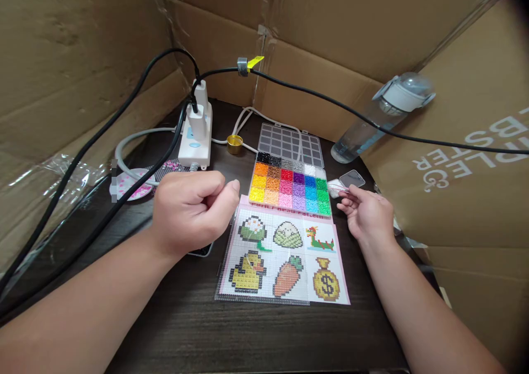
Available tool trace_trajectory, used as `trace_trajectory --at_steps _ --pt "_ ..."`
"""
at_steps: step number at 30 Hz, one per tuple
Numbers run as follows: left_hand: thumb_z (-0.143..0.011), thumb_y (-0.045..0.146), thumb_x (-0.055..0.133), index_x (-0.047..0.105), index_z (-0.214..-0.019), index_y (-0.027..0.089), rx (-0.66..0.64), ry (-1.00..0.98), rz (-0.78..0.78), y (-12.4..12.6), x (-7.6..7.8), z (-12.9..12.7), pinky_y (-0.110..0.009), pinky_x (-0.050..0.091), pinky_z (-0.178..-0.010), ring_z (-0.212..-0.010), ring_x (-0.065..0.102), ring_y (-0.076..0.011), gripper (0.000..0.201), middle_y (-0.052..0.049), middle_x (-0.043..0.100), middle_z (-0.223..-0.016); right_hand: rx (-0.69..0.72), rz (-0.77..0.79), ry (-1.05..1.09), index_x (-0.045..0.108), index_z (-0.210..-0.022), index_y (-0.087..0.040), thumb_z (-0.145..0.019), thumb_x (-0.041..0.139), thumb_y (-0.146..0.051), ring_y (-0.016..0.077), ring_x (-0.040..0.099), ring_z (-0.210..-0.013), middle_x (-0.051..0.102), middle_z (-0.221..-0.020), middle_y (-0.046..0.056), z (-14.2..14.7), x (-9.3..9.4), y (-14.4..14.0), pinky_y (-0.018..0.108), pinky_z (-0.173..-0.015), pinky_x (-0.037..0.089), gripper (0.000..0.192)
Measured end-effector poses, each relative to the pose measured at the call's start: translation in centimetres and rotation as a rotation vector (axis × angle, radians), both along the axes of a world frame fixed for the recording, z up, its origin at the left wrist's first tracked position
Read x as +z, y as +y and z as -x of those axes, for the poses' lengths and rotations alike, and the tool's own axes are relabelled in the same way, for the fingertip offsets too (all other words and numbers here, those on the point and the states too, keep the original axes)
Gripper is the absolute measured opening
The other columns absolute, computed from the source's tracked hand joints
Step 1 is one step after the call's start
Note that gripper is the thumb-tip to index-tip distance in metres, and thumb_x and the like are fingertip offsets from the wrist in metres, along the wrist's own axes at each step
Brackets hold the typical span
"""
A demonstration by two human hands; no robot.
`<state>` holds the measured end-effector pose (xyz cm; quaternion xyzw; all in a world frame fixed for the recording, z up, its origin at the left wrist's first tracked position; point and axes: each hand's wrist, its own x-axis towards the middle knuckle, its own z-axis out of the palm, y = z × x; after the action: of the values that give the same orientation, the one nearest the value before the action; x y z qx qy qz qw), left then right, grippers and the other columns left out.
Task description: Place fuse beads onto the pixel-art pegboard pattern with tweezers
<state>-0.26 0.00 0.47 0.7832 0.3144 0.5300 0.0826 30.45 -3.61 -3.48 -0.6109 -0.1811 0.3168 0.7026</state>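
Note:
My left hand (194, 211) is closed in a fist above the table, left of the bead box; whatever it may hold is hidden. Between thumb and fingers of my right hand (370, 211) is a thin, pale tool that looks like tweezers (340, 189), its tip by a small white item (334, 187). A sorted bead box (289, 204) full of coloured beads lies between my hands. Nearer me, a clear pegboard (264, 300) covers most of a pattern sheet (343, 296). Yellow duck and orange carrot designs show there, and a few green beads (263, 247) form a short curve.
A power strip (194, 152) with plugs stands back left, black cables (314, 92) crossing overhead. A gold tin (235, 144) sits behind the bead box. A water bottle (380, 118) leans at the right against cardboard walls (322, 65). A round pink-dotted item (130, 185) lies left.

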Motion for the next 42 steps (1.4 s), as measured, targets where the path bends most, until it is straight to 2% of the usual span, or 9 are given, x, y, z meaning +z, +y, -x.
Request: trace_trajectory --at_steps 18,21,23,26,30,33,36,39,42 --pt "-0.069 0.008 0.064 0.025 -0.046 0.015 -0.008 -0.011 -0.009 0.0 -0.1 0.0 -0.025 0.020 -0.039 -0.039 0.024 -0.0036 0.046 0.007 0.026 -0.042 -0.048 -0.013 -0.073 0.063 -0.063 -0.009 -0.067 0.070 -0.011 0.0085 0.054 -0.040 0.066 -0.058 0.005 0.3 0.4 -0.1 0.021 -0.037 0.053 0.008" --pt "-0.069 0.007 0.064 0.025 -0.046 0.015 -0.007 -0.014 -0.003 0.0 0.0 0.0 -0.025 0.020 -0.039 -0.039 0.025 -0.0033 0.045 0.007 0.028 -0.042 -0.056 -0.068 -0.107 0.063 -0.063 -0.010 -0.066 0.073 -0.014 0.0088 0.055 -0.041 0.067 -0.059 0.005 0.3 0.8 -0.2 0.022 -0.037 0.053 0.011" --pt "-0.069 0.007 0.064 0.027 -0.046 0.015 -0.010 -0.011 -0.009 -0.1 0.0 0.0 -0.024 0.020 -0.038 -0.039 0.025 -0.0030 0.044 0.007 0.028 -0.042 -0.030 -0.161 -0.158 0.063 -0.064 -0.011 -0.066 0.076 -0.018 0.0091 0.055 -0.042 0.067 -0.059 0.004 0.8 1.1 -0.7 0.023 -0.040 0.054 0.015" --pt "-0.070 0.007 0.063 0.029 -0.045 0.015 -0.019 -0.022 -0.026 -0.1 -0.1 -0.1 -0.023 0.020 -0.038 -0.039 0.023 -0.0027 0.042 0.007 0.025 -0.042 0.155 -0.252 -0.316 0.068 -0.074 -0.013 -0.072 0.075 -0.022 0.0107 0.059 -0.046 0.067 -0.061 0.003 2.5 1.4 -2.2 0.024 -0.045 0.056 0.012" --pt "-0.073 0.008 0.060 0.026 -0.046 0.015 -0.043 -0.043 0.027 -0.2 -0.2 -0.3 -0.023 0.020 -0.038 -0.039 0.024 -0.0026 0.044 0.006 0.027 -0.042 0.608 -0.113 -0.546 0.074 -0.092 -0.018 -0.082 0.069 -0.022 0.0130 0.064 -0.053 0.069 -0.067 0.003 5.7 1.7 -4.4 0.024 -0.049 0.056 0.012" --pt "-0.071 0.007 0.062 0.025 -0.046 0.015 -0.055 -0.046 0.037 -0.1 -0.3 -0.4 -0.024 0.019 -0.038 -0.039 0.025 -0.0026 0.045 0.007 0.028 -0.041 0.828 -0.116 -0.631 0.075 -0.089 -0.020 -0.081 0.068 -0.018 0.0156 0.069 -0.071 0.073 -0.089 0.006 7.4 1.6 -4.9 0.026 -0.060 0.059 0.011" --pt "-0.072 0.008 0.062 0.024 -0.046 0.015 -0.058 -0.050 0.024 -0.1 -0.4 -0.4 -0.024 0.019 -0.038 -0.039 0.024 -0.0027 0.046 0.007 0.026 -0.042 0.937 -0.146 -0.645 0.076 -0.089 -0.021 -0.081 0.068 -0.016 0.0179 0.070 -0.086 0.073 -0.093 0.007 7.8 1.5 -4.5 0.027 -0.070 0.060 0.012" --pt "-0.076 0.009 0.059 0.024 -0.047 0.016 -0.043 -0.031 0.047 -0.1 -0.5 -0.4 -0.026 0.020 -0.039 -0.039 0.024 -0.0033 0.046 0.006 0.026 -0.042 1.002 -0.179 -0.660 0.076 -0.090 -0.020 -0.081 0.067 -0.014 0.0173 0.070 -0.084 0.074 -0.089 0.006 7.8 1.4 -4.3 0.028 -0.074 0.059 0.014" --pt "-0.077 0.010 0.058 0.025 -0.048 0.016 -0.045 -0.016 0.057 -0.2 -0.5 -0.5 -0.027 0.020 -0.040 -0.039 0.025 -0.0036 0.045 0.005 0.029 -0.042 1.007 -0.192 -0.691 0.076 -0.089 -0.020 -0.081 0.067 -0.012 0.0166 0.070 -0.083 0.075 -0.087 0.006 7.9 1.3 -4.4 0.027 -0.075 0.058 0.014"
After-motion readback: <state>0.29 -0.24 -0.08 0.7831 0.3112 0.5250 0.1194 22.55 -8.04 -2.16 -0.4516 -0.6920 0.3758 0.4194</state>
